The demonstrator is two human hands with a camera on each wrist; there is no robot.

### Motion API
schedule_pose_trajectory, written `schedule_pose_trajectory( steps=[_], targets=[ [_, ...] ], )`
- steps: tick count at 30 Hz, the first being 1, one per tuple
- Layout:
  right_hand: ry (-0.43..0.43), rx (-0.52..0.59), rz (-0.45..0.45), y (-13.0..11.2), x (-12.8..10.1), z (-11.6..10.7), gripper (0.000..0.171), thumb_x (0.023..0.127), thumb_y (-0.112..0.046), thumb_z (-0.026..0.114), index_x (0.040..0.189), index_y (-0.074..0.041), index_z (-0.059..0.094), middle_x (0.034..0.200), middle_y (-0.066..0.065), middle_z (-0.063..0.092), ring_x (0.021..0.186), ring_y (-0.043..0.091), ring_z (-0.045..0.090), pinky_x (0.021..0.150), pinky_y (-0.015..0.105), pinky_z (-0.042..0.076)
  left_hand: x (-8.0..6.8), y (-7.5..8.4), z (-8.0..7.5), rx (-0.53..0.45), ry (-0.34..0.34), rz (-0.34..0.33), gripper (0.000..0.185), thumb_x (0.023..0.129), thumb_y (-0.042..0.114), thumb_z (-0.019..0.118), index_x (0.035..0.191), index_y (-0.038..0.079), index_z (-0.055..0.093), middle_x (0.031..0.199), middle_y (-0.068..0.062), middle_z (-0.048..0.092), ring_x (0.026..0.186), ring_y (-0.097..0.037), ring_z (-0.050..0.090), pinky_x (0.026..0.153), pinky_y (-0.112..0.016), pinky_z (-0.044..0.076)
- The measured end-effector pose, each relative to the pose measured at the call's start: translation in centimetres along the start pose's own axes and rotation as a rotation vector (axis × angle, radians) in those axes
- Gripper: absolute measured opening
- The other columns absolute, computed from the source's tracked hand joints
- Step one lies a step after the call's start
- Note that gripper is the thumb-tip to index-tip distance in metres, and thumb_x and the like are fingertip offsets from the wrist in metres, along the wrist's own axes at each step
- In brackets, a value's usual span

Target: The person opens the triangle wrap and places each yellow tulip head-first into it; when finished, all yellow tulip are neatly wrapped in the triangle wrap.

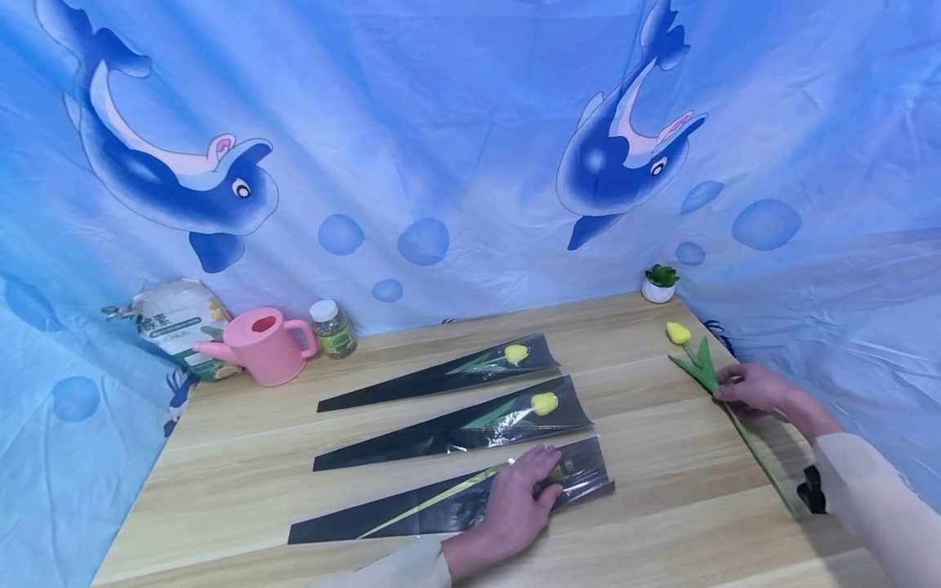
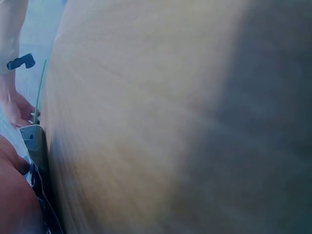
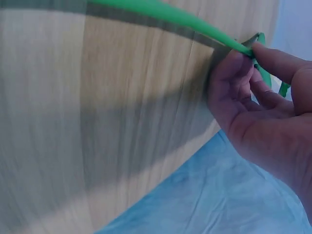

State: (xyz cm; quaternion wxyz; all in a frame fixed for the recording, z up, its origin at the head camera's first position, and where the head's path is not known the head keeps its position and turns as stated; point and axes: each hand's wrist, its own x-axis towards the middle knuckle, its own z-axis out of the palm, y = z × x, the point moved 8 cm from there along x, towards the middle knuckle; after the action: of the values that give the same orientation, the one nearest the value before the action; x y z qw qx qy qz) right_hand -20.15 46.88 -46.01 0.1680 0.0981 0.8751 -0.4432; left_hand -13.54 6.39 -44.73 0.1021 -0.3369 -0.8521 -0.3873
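Observation:
Three black-and-clear flower sleeves lie side by side on the wooden table [image 1: 662, 523]. The far sleeve [image 1: 434, 377] and the middle sleeve [image 1: 456, 429] each hold a yellow tulip. My left hand [image 1: 540, 469] lies flat, fingers straight, on the wide end of the nearest sleeve [image 1: 412, 518], covering its bloom; a green stem [image 1: 434, 498] shows inside. At the table's right edge lies a loose yellow tulip [image 1: 678, 332]. My right hand [image 1: 724, 384] pinches its stem [image 3: 170, 14] near the leaves, thumb against fingers [image 3: 243, 63]. The left wrist view is mostly blurred table.
A pink watering can [image 1: 265, 345], a printed bag [image 1: 176, 322] and a small jar [image 1: 332, 328] stand at the back left. A small potted plant [image 1: 659, 283] sits at the back right corner. Blue dolphin cloth [image 1: 441, 147] hangs behind and on both sides.

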Motion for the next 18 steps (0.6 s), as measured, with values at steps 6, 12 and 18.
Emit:
schedule_pose_trajectory(
  steps=[6,12,18],
  targets=[
    [-0.039,0.201,-0.013,-0.3,-0.2,1.1,0.056,0.098,-0.007,0.059,0.136,0.017,0.026,0.099,0.008,0.061,0.077,0.02,0.061,0.068,0.04,0.058,0.1,0.0,0.0,0.004,0.001,0.0,0.047,0.081,0.007,0.08,0.126,0.004,0.069,0.127,-0.013,0.066,0.12,-0.026,0.062,0.098,-0.045,0.051],
    [-0.058,0.343,-0.045,-1.2,-0.3,1.6,0.051,0.1,-0.009,0.058,0.136,0.012,0.028,0.098,0.005,0.061,0.083,0.016,0.062,0.071,0.039,0.058,0.2,-0.1,0.1,-0.008,-0.012,-0.02,0.047,0.082,0.007,0.08,0.127,0.004,0.068,0.129,-0.012,0.065,0.121,-0.027,0.061,0.099,-0.046,0.05],
    [-0.064,0.507,-0.084,-2.8,-0.5,2.1,0.029,0.1,-0.005,0.058,0.12,0.0,0.037,0.095,0.006,0.06,0.083,0.015,0.064,0.074,0.038,0.059,0.2,-0.1,0.1,-0.018,-0.015,-0.016,0.047,0.082,0.008,0.08,0.127,0.004,0.067,0.129,-0.013,0.065,0.122,-0.027,0.06,0.1,-0.046,0.049]
  ],
)
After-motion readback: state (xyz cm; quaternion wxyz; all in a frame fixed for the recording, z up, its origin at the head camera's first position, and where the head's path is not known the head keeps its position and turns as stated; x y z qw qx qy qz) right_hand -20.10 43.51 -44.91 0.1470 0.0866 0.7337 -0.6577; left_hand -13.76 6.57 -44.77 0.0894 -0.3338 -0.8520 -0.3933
